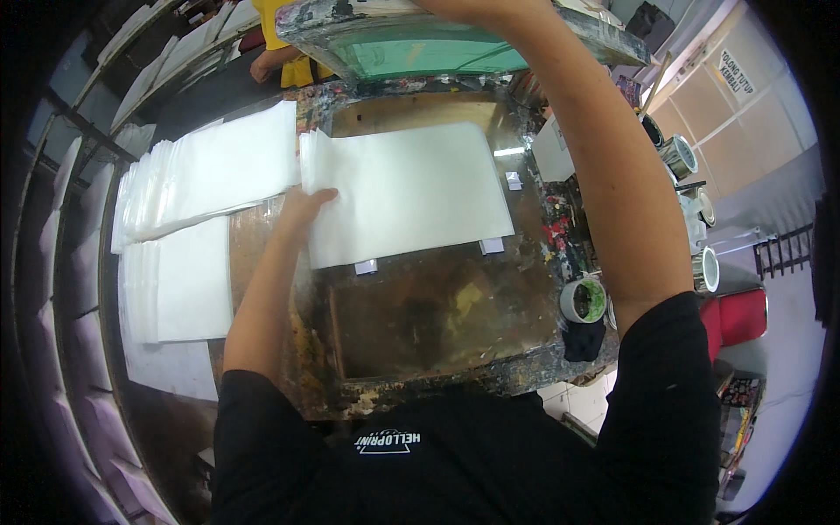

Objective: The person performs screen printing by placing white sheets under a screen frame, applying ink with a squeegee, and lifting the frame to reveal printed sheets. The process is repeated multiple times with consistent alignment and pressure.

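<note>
A thin white sheet (pixel 411 188), possibly a flat bag, lies on the glossy brown printing table (pixel 411 315). My left hand (pixel 317 206) pinches its left edge, thumb on top and fingers hidden beneath; the sheet bunches into folds there. Small pale tabs stick to the tabletop by its edge, such as one tab (pixel 493 246) at the lower right. Above the table's far side, a screen-printing frame (pixel 411 54) with green mesh is raised and tilted. My right hand (pixel 472 9) grips its upper edge, fingers partly cut off by the picture's top.
Stacks of white sheets (pixel 210 162) lie fanned out at the left, beside racks (pixel 66 262). On the right stand a tub with green ink (pixel 584 300), a black cloth (pixel 584 339), several cans (pixel 680 156) and a red chair (pixel 742 315). A person in yellow (pixel 273 31) stands beyond.
</note>
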`<state>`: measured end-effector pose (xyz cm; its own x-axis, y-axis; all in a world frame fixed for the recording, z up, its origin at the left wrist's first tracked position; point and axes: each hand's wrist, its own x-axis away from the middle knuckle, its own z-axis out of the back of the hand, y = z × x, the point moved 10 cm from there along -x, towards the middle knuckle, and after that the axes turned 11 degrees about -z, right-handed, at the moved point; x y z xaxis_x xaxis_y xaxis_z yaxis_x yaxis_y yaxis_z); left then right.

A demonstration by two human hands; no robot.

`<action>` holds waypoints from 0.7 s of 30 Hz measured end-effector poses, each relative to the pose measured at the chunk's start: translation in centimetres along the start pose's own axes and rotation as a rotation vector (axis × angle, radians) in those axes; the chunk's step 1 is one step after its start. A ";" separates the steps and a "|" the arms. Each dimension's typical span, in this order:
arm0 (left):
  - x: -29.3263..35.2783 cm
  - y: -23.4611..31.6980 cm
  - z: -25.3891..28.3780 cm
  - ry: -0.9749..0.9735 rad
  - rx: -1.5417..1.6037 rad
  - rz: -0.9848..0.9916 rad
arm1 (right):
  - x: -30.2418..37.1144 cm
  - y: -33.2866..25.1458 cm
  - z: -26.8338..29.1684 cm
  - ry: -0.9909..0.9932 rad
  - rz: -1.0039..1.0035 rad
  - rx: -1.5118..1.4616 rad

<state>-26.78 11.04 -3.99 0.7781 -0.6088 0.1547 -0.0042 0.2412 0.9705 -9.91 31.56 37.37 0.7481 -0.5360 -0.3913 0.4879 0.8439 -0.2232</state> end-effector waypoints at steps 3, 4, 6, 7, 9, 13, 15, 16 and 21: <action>0.2 1.2 -0.4 0.019 0.002 -0.065 | 0.3 -0.1 0.3 0.003 -0.006 0.009; 0.2 1.7 -0.4 0.004 -0.004 -0.086 | 0.3 -0.2 0.2 0.014 0.004 0.010; 0.0 2.6 -0.9 -0.030 -0.033 -0.105 | 0.0 0.0 -0.1 0.033 0.007 0.021; -0.3 3.0 -1.1 -0.046 -0.061 -0.102 | -0.2 -0.1 -0.2 0.042 0.002 0.026; -1.0 3.0 -1.0 -0.073 -0.096 -0.083 | -0.2 0.0 -0.4 0.017 0.003 0.023; -1.3 2.4 -0.9 -0.116 -0.146 -0.037 | 0.5 -0.3 -0.2 -0.045 0.032 0.022; -1.4 2.3 -1.1 -0.127 -0.157 -0.036 | 0.3 -0.1 -0.4 -0.028 0.044 0.025; -1.2 2.0 -1.1 -0.123 -0.145 -0.040 | 0.1 -0.3 -0.6 -0.019 0.055 0.019; -0.4 2.9 -2.2 -0.130 -0.135 -0.042 | -0.1 0.0 -0.1 0.018 0.059 0.050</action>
<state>-25.77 13.63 -1.68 0.6882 -0.7107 0.1457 0.1175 0.3075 0.9443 -10.02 31.66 37.34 0.7684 -0.4846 -0.4181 0.4653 0.8715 -0.1549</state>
